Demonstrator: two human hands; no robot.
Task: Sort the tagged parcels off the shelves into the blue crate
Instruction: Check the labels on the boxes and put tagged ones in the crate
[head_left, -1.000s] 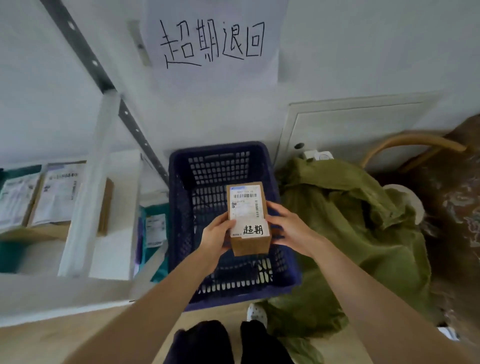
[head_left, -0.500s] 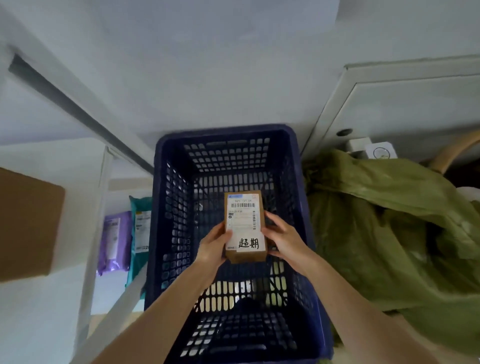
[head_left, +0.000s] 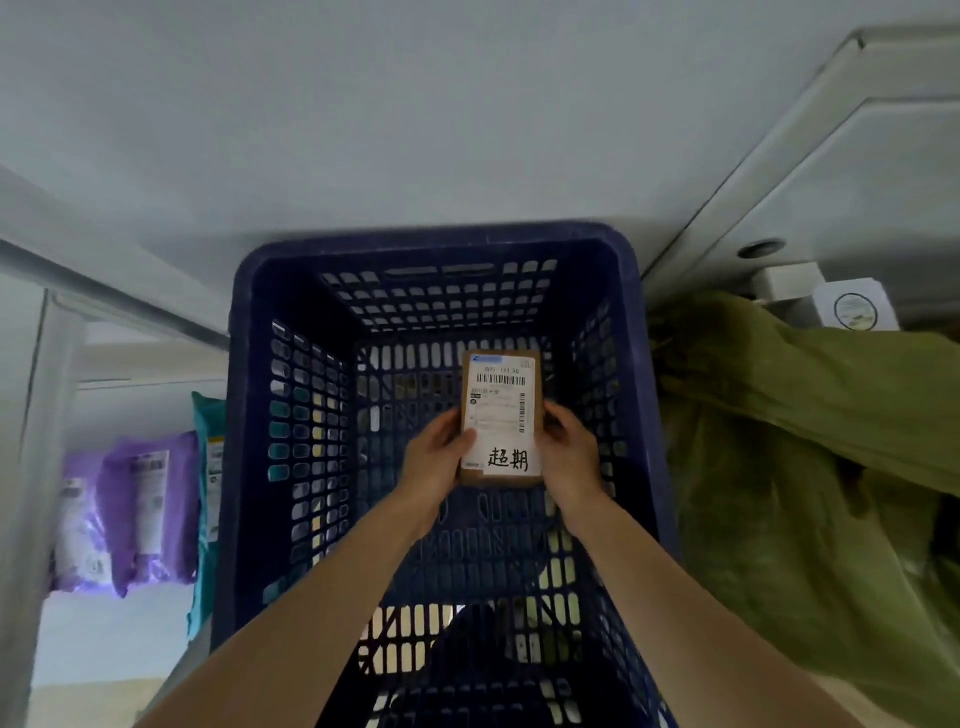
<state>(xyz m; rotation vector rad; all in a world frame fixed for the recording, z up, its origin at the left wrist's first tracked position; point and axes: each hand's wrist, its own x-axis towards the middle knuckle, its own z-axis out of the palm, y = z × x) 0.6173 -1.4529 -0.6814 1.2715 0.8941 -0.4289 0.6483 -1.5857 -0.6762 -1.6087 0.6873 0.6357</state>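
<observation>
A small brown cardboard parcel with a white shipping label and a handwritten tag is held inside the blue crate, low between its lattice walls. My left hand grips its left edge and my right hand grips its right edge. The crate's floor around the parcel shows no other parcel. Whether the parcel touches the crate floor cannot be told.
Purple mailer bags and a teal one stand on a white shelf at the left. An olive green cloth sack lies right of the crate. A white wall and a white panel are behind.
Both hands have lowered the parcel deeper into the crate, and my head has come closer over it. The paper sign on the wall has left the view.
</observation>
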